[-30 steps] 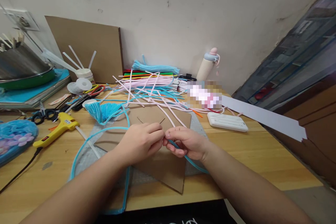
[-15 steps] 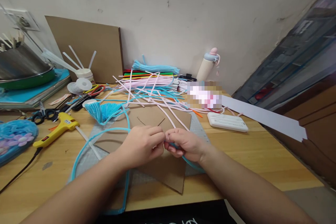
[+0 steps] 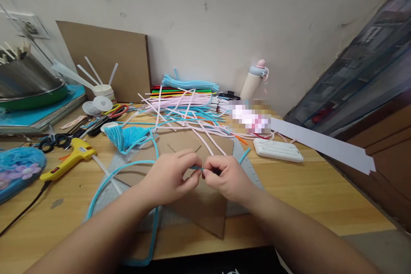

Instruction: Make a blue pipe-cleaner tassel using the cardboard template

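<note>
Above a piece of brown cardboard (image 3: 202,209), my left hand (image 3: 175,175) and my right hand (image 3: 226,177) meet fingertip to fingertip. Both pinch a light-blue pipe cleaner (image 3: 196,168), a short stretch of which shows between them. A blue end sticks out beyond my right hand. From my left hand's side a long blue strand (image 3: 105,175) curves over the mat, and another runs down toward the table's front edge. Behind my left hand lies a fan-shaped bundle of blue pipe cleaners (image 3: 126,137). My fingers partly hide the held piece.
A yellow glue gun (image 3: 69,160) and black-handled scissors (image 3: 58,140) lie at left. Pink, blue and other pipe cleaners (image 3: 183,100) are heaped at the back. A white power bank (image 3: 278,150) and a bottle (image 3: 252,81) are at right. Under the cardboard is a grey mat (image 3: 242,205).
My right hand has turned, its fingers now curled downward in a pinch. The blue end beside it has swung from below the wrist to above it. My left hand has barely shifted.
</note>
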Action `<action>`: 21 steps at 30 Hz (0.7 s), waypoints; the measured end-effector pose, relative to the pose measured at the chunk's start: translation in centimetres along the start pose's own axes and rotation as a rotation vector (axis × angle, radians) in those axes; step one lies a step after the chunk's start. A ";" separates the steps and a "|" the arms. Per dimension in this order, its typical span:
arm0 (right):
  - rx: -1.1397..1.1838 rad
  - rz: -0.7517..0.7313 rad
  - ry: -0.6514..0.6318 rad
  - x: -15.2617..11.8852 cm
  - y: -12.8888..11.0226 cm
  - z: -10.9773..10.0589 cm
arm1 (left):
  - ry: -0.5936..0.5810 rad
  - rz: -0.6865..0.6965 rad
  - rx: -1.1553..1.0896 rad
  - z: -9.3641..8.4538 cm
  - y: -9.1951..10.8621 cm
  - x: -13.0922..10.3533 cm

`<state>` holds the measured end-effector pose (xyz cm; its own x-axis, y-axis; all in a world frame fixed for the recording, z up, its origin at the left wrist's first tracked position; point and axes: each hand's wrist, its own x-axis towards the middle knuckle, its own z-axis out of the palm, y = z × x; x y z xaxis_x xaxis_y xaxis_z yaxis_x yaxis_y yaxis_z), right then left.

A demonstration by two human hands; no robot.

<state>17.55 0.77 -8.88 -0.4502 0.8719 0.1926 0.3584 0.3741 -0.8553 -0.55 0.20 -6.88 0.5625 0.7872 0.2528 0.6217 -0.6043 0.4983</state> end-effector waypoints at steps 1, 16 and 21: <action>0.090 0.085 -0.037 0.1 0.0 -0.1 | 0.023 0.074 0.111 0.0 -0.1 -0.1; -0.622 -0.631 0.153 -1.1 0.0 0.0 | -0.071 -0.319 -0.474 0.5 1.0 0.1; -0.224 -0.168 0.016 -1.0 -1.2 -0.5 | 0.032 -0.137 -0.270 -0.1 0.4 0.1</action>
<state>17.98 -0.37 -7.76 -0.5065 0.7957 0.3320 0.4523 0.5731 -0.6834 -0.29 0.03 -6.59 0.4636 0.8650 0.1919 0.5209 -0.4412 0.7308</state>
